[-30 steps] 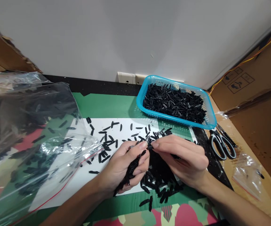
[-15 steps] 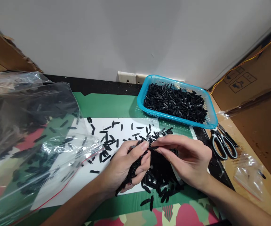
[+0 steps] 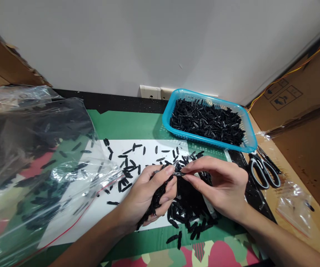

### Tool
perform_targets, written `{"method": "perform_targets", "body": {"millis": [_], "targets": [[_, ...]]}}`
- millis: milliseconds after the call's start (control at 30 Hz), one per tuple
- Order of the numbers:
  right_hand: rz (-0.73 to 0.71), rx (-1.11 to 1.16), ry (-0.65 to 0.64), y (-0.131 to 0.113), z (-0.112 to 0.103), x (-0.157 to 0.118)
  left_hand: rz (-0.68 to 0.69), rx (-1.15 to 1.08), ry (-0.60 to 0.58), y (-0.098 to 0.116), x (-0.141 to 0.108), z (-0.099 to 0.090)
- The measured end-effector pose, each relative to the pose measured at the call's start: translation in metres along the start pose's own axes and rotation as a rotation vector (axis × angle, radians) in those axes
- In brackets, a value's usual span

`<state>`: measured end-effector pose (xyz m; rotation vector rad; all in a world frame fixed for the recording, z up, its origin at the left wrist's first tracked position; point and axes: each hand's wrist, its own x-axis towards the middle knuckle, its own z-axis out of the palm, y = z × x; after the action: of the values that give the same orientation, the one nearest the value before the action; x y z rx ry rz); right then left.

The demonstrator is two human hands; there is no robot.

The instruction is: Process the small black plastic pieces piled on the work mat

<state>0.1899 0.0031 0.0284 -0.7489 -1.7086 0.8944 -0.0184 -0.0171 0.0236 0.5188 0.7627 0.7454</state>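
Note:
My left hand [image 3: 151,193] is wrapped round a bunch of small black pieces, which stick out below its fingers. Between its thumb and my right hand [image 3: 218,181] lies one slim black piece [image 3: 179,173], pinched by the right thumb and fingertips at its right end. More black pieces [image 3: 126,172] are scattered on the white sheet [image 3: 93,218], and a dense heap [image 3: 190,200] sits beneath my hands, partly hidden by them. Behind the right hand stands a blue basket [image 3: 167,120] full of similar black pieces [image 3: 207,120].
A large clear zip bag [image 3: 73,126] with black pieces covers the left side. Scissors [image 3: 264,172] and a small clear bag [image 3: 295,209] lie at the right. Cardboard boxes [image 3: 307,141] flank the surface, and a wall with sockets [image 3: 150,92] rises behind.
My right fingertips have shifted slightly right and down, and more of the slim piece shows between the hands. My left hand keeps its bunch.

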Motion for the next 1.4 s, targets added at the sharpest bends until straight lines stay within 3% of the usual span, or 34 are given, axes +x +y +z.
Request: {"method": "perform_targets", "body": {"millis": [133,200,267,300,400,533,733,833,1000,1200,1300,1400], "targets": [[-0.237,-0.260,0.063,0.007,-0.018,0.012,0.018,-0.014,-0.014,0.003,0.000,0.003],[-0.367,-0.485,0.249,0.014,-0.031,0.021,0.010,-0.017,-0.042,0.003,-0.001,0.005],[-0.367,-0.684,0.403,0.021,-0.043,0.029,-0.008,-0.032,-0.073,0.002,-0.001,0.007],[-0.337,-0.786,0.418,0.024,-0.047,0.032,-0.017,-0.046,-0.087,0.002,-0.002,0.007],[-0.279,-0.926,0.305,0.024,-0.050,0.035,-0.027,-0.099,-0.094,0.002,-0.002,0.006],[-0.441,-0.655,-0.001,0.007,-0.027,0.021,0.037,-0.192,-0.035,0.010,0.000,0.000],[-0.544,-0.443,-0.605,-0.016,0.037,-0.025,0.141,-0.271,0.016,0.019,0.001,-0.005],[-0.613,-0.453,-0.730,-0.014,0.056,-0.044,0.144,-0.256,0.007,0.018,0.001,-0.004],[-0.637,-0.472,-0.742,-0.002,0.060,-0.055,0.117,-0.232,0.008,0.016,0.001,-0.003],[-0.577,-0.291,-0.709,-0.009,0.050,-0.041,0.105,-0.235,0.031,0.018,0.001,-0.005],[-0.439,-0.159,-0.609,-0.015,0.033,-0.027,0.098,-0.217,0.042,0.018,0.000,-0.005],[-0.304,-0.085,-0.406,-0.016,0.018,-0.015,0.072,-0.167,0.075,0.016,0.000,-0.003]]}}
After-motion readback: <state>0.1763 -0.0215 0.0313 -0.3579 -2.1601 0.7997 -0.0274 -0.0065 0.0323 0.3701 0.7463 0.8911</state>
